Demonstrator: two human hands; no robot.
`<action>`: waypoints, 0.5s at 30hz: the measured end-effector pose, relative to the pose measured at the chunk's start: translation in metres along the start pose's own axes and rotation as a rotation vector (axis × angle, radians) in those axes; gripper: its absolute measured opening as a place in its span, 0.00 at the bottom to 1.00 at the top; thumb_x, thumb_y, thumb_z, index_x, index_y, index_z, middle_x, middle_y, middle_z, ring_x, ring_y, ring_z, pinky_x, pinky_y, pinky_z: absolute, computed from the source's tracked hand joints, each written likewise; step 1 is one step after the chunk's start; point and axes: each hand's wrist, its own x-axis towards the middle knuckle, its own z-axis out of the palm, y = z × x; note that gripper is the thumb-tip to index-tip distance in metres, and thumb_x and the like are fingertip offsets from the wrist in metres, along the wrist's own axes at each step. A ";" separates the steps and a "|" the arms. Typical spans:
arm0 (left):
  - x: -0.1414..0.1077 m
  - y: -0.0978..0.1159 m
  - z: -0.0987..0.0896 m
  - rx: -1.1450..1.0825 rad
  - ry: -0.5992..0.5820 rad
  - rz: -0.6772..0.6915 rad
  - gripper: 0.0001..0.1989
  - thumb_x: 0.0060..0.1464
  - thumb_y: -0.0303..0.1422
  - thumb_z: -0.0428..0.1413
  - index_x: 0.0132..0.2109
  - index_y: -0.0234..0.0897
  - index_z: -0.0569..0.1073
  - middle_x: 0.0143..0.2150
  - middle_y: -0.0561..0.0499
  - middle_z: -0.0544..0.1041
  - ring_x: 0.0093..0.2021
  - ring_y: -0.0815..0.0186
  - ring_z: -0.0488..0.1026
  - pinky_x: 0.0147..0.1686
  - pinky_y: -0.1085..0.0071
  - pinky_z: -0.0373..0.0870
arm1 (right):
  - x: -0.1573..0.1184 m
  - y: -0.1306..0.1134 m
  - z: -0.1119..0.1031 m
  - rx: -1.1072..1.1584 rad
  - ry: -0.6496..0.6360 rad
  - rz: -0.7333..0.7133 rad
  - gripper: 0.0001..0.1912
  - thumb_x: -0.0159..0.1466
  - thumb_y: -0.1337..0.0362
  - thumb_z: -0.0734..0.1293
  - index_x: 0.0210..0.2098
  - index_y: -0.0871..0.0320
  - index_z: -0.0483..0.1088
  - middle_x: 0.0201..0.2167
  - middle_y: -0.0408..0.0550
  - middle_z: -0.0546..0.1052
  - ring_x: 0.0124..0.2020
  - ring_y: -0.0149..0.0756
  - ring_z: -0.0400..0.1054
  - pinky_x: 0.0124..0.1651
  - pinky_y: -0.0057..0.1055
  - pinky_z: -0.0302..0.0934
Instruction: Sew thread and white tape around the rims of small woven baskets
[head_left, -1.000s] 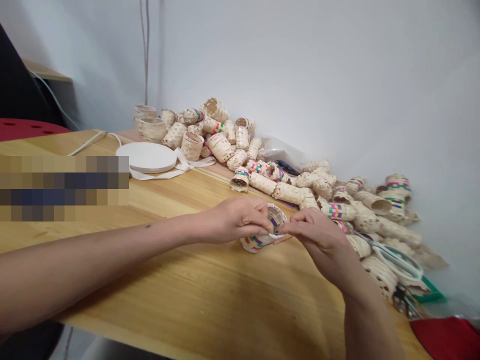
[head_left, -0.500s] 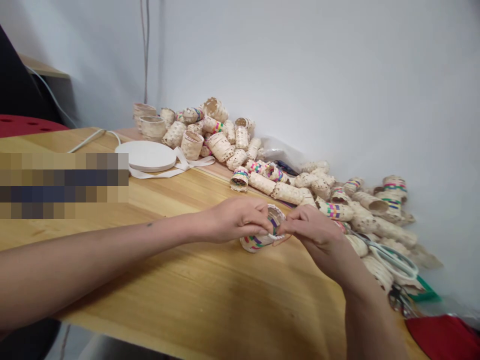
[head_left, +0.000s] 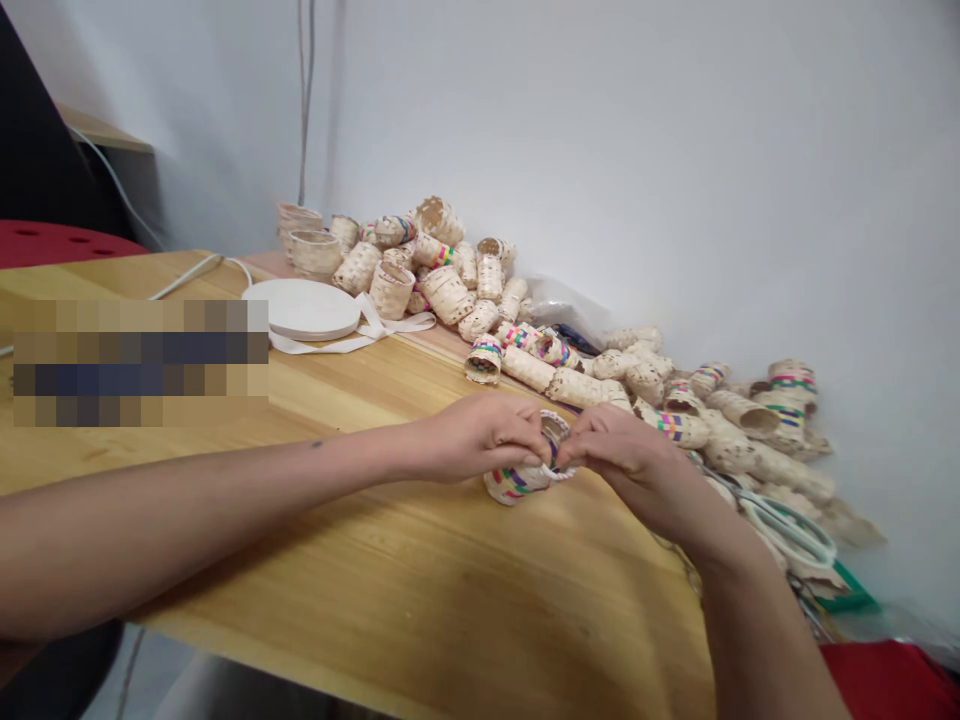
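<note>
1. Head view: your basket [head_left: 514, 485], pale with coloured weave, is between your hands, just above or on the surface [head_left: 375, 600]; contact is hard to tell. It tilts, its mouth facing up and toward your right.
2. Your left hand [head_left: 487, 440] comes in from 9 o'clock, thumb and fingers pinching the basket at its rim.
3. Your right hand [head_left: 626, 455] comes in from 4 o'clock, fingertips pressed together at the rim; you cannot tell whether they grip the edge or something fine.
4. From the basket, a white roll [head_left: 313, 308] lies flat at 10 o'clock, a loose ribbon [head_left: 330, 347] beside it.
5. A pile [head_left: 525, 368] of woven pieces, some banded with colour, sprawls from 11 to 3 o'clock.
6. White-handled scissors [head_left: 791, 530] rest at 3 o'clock, red cloth [head_left: 889, 680] at 4.
</note>
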 end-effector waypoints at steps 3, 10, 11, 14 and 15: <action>0.000 0.000 0.000 -0.006 -0.011 -0.012 0.09 0.60 0.26 0.52 0.39 0.33 0.78 0.32 0.50 0.70 0.34 0.69 0.66 0.35 0.76 0.60 | 0.003 0.001 0.000 0.015 -0.019 -0.018 0.14 0.69 0.68 0.58 0.33 0.54 0.74 0.31 0.44 0.72 0.36 0.32 0.64 0.38 0.29 0.56; -0.001 -0.006 0.005 0.001 -0.002 0.005 0.10 0.60 0.26 0.51 0.39 0.32 0.78 0.32 0.50 0.69 0.35 0.68 0.66 0.36 0.75 0.61 | 0.006 0.001 0.000 -0.024 -0.036 -0.046 0.15 0.69 0.68 0.58 0.34 0.55 0.75 0.30 0.46 0.72 0.34 0.33 0.64 0.36 0.29 0.55; -0.001 -0.006 0.005 -0.005 0.001 0.002 0.10 0.60 0.26 0.51 0.38 0.32 0.78 0.32 0.50 0.69 0.35 0.68 0.66 0.36 0.75 0.61 | 0.006 0.001 -0.001 -0.033 -0.034 -0.052 0.15 0.69 0.68 0.58 0.34 0.55 0.75 0.29 0.46 0.72 0.34 0.33 0.64 0.36 0.30 0.55; 0.000 -0.007 0.003 -0.077 0.007 -0.028 0.09 0.60 0.26 0.52 0.38 0.33 0.77 0.32 0.50 0.70 0.35 0.68 0.67 0.37 0.75 0.62 | 0.007 0.001 -0.005 -0.037 -0.023 -0.057 0.15 0.70 0.67 0.57 0.34 0.55 0.75 0.30 0.47 0.73 0.35 0.33 0.65 0.37 0.30 0.56; 0.000 -0.007 0.001 -0.122 0.000 -0.041 0.08 0.59 0.26 0.52 0.38 0.33 0.77 0.33 0.50 0.70 0.36 0.68 0.67 0.37 0.76 0.62 | 0.007 0.000 -0.007 -0.027 -0.023 -0.050 0.15 0.70 0.67 0.57 0.35 0.55 0.75 0.31 0.47 0.73 0.36 0.34 0.65 0.38 0.31 0.57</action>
